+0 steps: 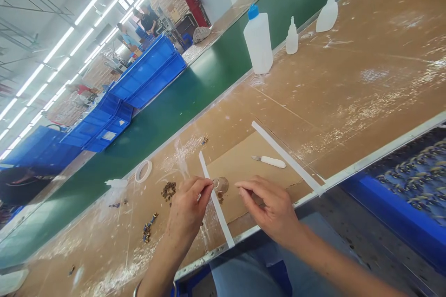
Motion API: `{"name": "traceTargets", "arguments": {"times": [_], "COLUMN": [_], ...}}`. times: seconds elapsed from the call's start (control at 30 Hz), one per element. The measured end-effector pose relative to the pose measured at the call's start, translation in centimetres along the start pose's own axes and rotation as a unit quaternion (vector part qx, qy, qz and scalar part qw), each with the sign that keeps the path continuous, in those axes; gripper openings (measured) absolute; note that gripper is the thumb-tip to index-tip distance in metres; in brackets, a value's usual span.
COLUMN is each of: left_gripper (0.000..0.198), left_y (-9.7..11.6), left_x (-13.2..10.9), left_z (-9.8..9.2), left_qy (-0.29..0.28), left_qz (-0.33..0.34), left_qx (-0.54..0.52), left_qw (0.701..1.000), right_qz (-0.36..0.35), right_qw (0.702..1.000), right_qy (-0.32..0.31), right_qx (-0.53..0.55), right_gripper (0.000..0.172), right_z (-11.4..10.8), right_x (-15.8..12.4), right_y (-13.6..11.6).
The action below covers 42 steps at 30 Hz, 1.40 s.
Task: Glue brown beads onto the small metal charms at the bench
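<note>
My left hand is closed in a pinch at the left rim of a small, clear round dish. What its fingertips hold, if anything, is too small to make out. Just right of the dish, my right hand has thumb and forefinger pressed together, and any tiny piece between them cannot be made out. Under both lies a cardboard sheet with white tape strips along its sides. Beyond my right hand rests a white-handled knife. A pile of small brown pieces sits left of my left hand.
Small blue-and-gold pieces and a tape roll lie to the left. A large blue-capped bottle and two smaller squeeze bottles stand farther back. Past the green belt are blue crates. A blue bin sits below right.
</note>
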<state>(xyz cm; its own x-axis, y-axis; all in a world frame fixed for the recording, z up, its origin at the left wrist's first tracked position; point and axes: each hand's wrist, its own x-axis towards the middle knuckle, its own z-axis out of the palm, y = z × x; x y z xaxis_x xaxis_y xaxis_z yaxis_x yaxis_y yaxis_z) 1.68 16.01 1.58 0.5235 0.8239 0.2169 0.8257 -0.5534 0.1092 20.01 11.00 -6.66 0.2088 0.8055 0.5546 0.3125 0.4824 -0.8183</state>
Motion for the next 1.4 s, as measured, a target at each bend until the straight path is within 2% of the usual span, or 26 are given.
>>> {"name": "traceTargets", "arguments": {"times": [0.23, 0.4, 0.53, 0.67, 0.77, 0.9, 1.17, 1.4], "left_gripper": [0.016, 0.015, 0.016, 0.029, 0.034, 0.03, 0.017, 0.013], "left_y": [0.2, 1.1, 0.2, -2.0, -3.1, -3.0, -1.9, -1.7], "left_x": [0.4, -1.0, -5.1, -11.3, -15.3, -17.4, -16.0, -15.9], "left_z": [0.0, -1.9, -2.5, -0.8, 0.7, 1.3, 1.1, 1.6], "left_qy": [-0.012, 0.031, 0.112, 0.195, 0.196, 0.153, 0.153, 0.154], "left_qz": [-0.006, -0.096, -0.236, -0.38, -0.429, -0.428, -0.395, -0.375], "left_qx": [-0.019, -0.051, -0.089, -0.15, -0.178, -0.188, -0.147, -0.101], "left_qw": [1.0, 0.994, 0.961, 0.892, 0.864, 0.87, 0.894, 0.908], "right_qz": [-0.006, -0.007, 0.005, 0.003, -0.013, -0.023, -0.012, -0.009], "right_qw": [1.0, 1.0, 1.0, 1.0, 1.0, 0.998, 0.995, 0.994], "right_qy": [0.014, 0.014, 0.011, -0.002, -0.013, -0.029, -0.04, -0.04], "right_qx": [0.005, 0.015, 0.017, 0.002, -0.016, -0.044, -0.089, -0.098], "right_gripper": [0.018, 0.016, 0.016, 0.015, 0.015, 0.014, 0.013, 0.014], "right_z": [0.1, 0.0, -0.4, -0.6, -0.5, -0.5, -0.5, -0.4], "right_x": [-0.1, -0.1, -0.2, -0.2, -0.3, -0.5, -0.9, -1.0], "right_y": [0.2, 0.2, -0.1, -0.2, -0.2, -0.1, -0.2, -0.3]}}
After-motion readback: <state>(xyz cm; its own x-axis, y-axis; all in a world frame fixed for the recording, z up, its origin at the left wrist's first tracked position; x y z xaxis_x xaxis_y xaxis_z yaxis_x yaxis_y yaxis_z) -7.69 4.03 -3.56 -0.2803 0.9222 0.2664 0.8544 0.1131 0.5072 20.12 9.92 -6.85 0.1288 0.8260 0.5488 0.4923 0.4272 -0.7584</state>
